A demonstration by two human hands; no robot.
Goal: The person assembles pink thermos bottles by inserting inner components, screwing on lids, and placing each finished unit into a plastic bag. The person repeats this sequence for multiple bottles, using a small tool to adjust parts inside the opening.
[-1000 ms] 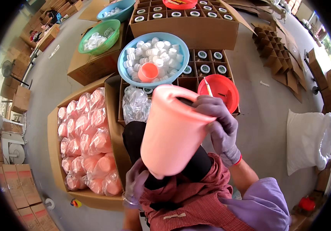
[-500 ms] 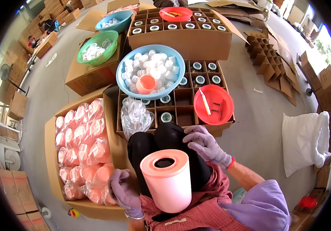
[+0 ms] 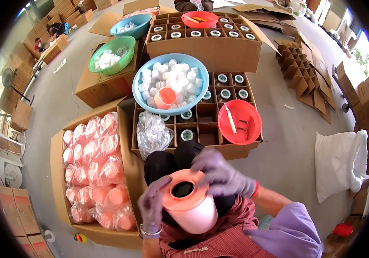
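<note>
Half a second ago I had both hands clear of the pink plastic canister [image 3: 196, 213]; now they have come in at its top rim, so I judge the handling is two-handed again. The canister sits at the lap between the two sets of fingers, its round top hole facing up. The left hand [image 3: 151, 207] curves its fingers by the rim's left side; the right hand [image 3: 226, 175] bends blurred fingers over the right. Whether either truly grips, I cannot tell.

Left of the left fingers, a carton [image 3: 133, 182] holds bagged pink cups [image 3: 93, 167]. Ahead of both hands, a blue basin [image 3: 136, 86] carries white caps [image 3: 180, 79] and a pink cup [image 3: 165, 98]. Ahead of the right fingers, a divided carton [image 3: 240, 151] has lidded jars [image 3: 187, 135] in some cells; the red bowl [image 3: 253, 112] on it holds a slim white tool [image 3: 230, 118].
</note>
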